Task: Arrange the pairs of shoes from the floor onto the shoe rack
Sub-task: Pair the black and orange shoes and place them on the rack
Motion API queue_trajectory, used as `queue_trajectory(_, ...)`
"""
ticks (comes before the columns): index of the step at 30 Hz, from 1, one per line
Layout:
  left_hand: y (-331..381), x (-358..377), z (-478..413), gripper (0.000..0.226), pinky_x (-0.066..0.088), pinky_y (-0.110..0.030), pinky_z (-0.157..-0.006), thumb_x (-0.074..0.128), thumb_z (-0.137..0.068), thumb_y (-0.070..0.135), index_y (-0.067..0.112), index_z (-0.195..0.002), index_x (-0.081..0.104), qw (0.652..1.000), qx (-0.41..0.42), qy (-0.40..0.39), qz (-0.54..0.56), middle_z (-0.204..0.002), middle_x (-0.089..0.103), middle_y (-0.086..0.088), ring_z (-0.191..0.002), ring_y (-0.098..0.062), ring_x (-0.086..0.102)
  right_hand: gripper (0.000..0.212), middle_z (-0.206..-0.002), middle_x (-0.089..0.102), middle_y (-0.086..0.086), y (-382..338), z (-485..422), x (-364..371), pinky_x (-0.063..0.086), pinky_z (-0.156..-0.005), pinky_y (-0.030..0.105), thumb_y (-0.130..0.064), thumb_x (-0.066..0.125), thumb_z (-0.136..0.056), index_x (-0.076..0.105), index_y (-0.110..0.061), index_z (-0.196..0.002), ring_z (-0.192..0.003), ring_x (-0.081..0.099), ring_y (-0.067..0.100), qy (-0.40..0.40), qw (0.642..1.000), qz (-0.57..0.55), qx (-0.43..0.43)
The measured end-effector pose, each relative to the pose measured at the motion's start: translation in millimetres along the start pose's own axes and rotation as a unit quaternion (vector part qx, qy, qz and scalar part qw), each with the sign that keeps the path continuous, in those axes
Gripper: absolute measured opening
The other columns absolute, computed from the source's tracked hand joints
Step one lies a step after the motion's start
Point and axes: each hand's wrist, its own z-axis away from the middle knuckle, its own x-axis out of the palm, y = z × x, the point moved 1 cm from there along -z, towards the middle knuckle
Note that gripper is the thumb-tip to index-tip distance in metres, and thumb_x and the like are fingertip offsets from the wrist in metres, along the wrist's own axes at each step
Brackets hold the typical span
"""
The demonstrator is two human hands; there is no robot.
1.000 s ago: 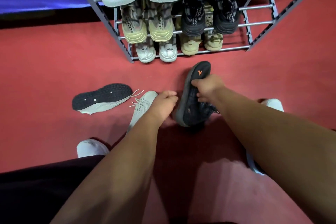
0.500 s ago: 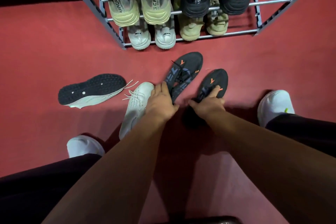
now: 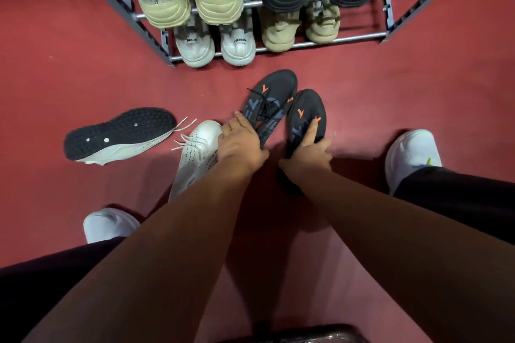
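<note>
On the floor (image 3: pixel 83 69) just in front of the shoe rack (image 3: pixel 359 37), my left grip (image 3: pixel 239 145) is clamped on the left black shoe (image 3: pixel 276 95) and my right grip (image 3: pixel 309 153) on the right black shoe (image 3: pixel 305 106), the pair side by side, toes toward the rack. Also before the rack, to their left, lie the upright white shoe (image 3: pixel 195 156) and the tipped white shoe (image 3: pixel 117 133), sole showing.

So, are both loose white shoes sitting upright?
No, the left white shoe lies tipped on its side, its black sole showing.
</note>
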Motion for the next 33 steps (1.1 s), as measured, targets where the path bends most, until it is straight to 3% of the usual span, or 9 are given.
queue_trajectory(3, -1.5, -14.5, 13.7, 0.133, 0.038, -0.046, -0.114, 0.077, -0.074, 0.063, -0.008, -0.161, 0.005, 0.999, -0.040, -0.023, 0.027, -0.156, 0.032, -0.024, -0.141, -0.040, 0.036, 0.136, -0.146, 0.033, 0.025, 4.1, 4.5, -24.9, 0.040, -0.110, 0.050, -0.064, 0.077, -0.075, -0.018, -0.024, -0.164, -0.131, 0.042, 0.042, -0.008, 1.000, 0.013, 0.008)
queue_trajectory(6, -6.2, -28.6, 37.5, 0.113, 0.045, -0.043, -0.108, 0.078, -0.068, 0.064, 0.000, -0.151, 0.034, 0.992, -0.090, -0.032, 0.088, -0.145, 0.045, -0.019, -0.132, -0.037, 0.047, 0.124, -0.146, 0.049, 0.022, 2.6, 16.2, -58.0, 0.041, -0.111, 0.044, -0.072, 0.073, -0.068, 0.016, -0.015, -0.163, -0.134, 0.049, 0.040, -0.022, 0.998, 0.050, 0.008)
queue_trajectory(8, -9.1, -41.8, 57.8, 0.107, 0.048, -0.041, -0.107, 0.074, -0.063, 0.067, 0.006, -0.146, 0.044, 0.978, -0.129, -0.059, 0.151, -0.139, 0.051, -0.017, -0.128, -0.036, 0.053, 0.102, -0.138, 0.060, 0.016, 0.1, 29.8, -80.3, 0.048, -0.106, 0.041, -0.065, 0.072, -0.065, 0.040, -0.017, -0.148, -0.128, 0.057, 0.037, -0.015, 0.999, 0.043, 0.003)
queue_trajectory(13, -23.3, -90.4, 121.4, 0.072, 0.059, -0.038, -0.089, 0.072, -0.049, 0.053, 0.022, -0.114, 0.065, 0.947, -0.172, -0.085, 0.257, -0.102, 0.070, -0.005, -0.091, -0.030, 0.069, 0.066, -0.121, 0.071, 0.013, -5.6, 85.1, -137.8, 0.058, -0.090, 0.034, -0.041, 0.075, -0.074, 0.064, -0.010, -0.131, -0.111, 0.070, 0.031, -0.026, 0.995, 0.051, -0.086)
queue_trajectory(18, -32.0, -158.4, 193.2, 0.065, 0.058, -0.037, -0.093, 0.077, -0.062, 0.049, 0.017, -0.117, 0.073, 0.946, -0.138, -0.043, 0.290, -0.116, 0.071, -0.011, -0.104, -0.031, 0.069, 0.060, -0.116, 0.071, 0.014, 0.6, 159.5, -197.1, 0.056, -0.081, 0.034, -0.035, 0.076, -0.076, 0.059, -0.011, -0.128, -0.106, 0.070, 0.034, 0.039, 0.984, 0.040, -0.171)
queue_trajectory(21, -35.5, -202.9, 229.6, 0.050, 0.056, -0.034, -0.077, 0.076, -0.068, 0.043, 0.009, -0.104, 0.074, 0.946, -0.110, 0.006, 0.306, -0.106, 0.073, -0.012, -0.094, -0.030, 0.070, 0.057, -0.117, 0.070, 0.012, 0.1, 200.6, -230.1, 0.052, -0.082, 0.033, -0.038, 0.078, -0.076, 0.058, -0.014, -0.124, -0.110, 0.068, 0.034, 0.066, 0.975, 0.025, -0.210)
queue_trajectory(23, -36.9, -231.9, 253.8, 0.058, 0.052, -0.029, -0.065, 0.075, -0.060, 0.047, 0.008, -0.103, 0.073, 0.943, -0.100, 0.048, 0.314, -0.102, 0.073, -0.011, -0.087, -0.027, 0.070, 0.057, -0.118, 0.070, 0.013, -2.3, 226.3, -250.6, 0.051, -0.081, 0.033, -0.040, 0.079, -0.076, 0.057, -0.011, -0.121, -0.110, 0.068, 0.034, 0.084, 0.968, 0.014, -0.236)
queue_trajectory(26, -39.0, -270.6, 286.4, 0.079, 0.048, -0.026, -0.070, 0.066, -0.047, 0.061, 0.012, -0.108, 0.075, 0.945, -0.071, 0.123, 0.295, -0.110, 0.072, -0.011, -0.094, -0.030, 0.070, 0.065, -0.123, 0.067, 0.017, -7.2, 262.1, -278.9, 0.049, -0.082, 0.035, -0.043, 0.078, -0.078, 0.053, -0.007, -0.126, -0.114, 0.065, 0.037, 0.121, 0.957, -0.002, -0.265)
queue_trajectory(33, -47.4, -339.7, 339.9, 0.070, 0.036, -0.028, -0.051, 0.070, -0.061, 0.057, 0.003, -0.106, 0.066, 0.920, -0.025, 0.238, 0.311, -0.109, 0.068, -0.017, -0.081, -0.028, 0.062, 0.070, -0.117, 0.067, 0.014, -22.5, 317.8, -335.5, 0.052, -0.080, 0.036, -0.049, 0.074, -0.077, 0.053, -0.013, -0.133, -0.106, 0.065, 0.035, 0.200, 0.913, -0.042, -0.352)
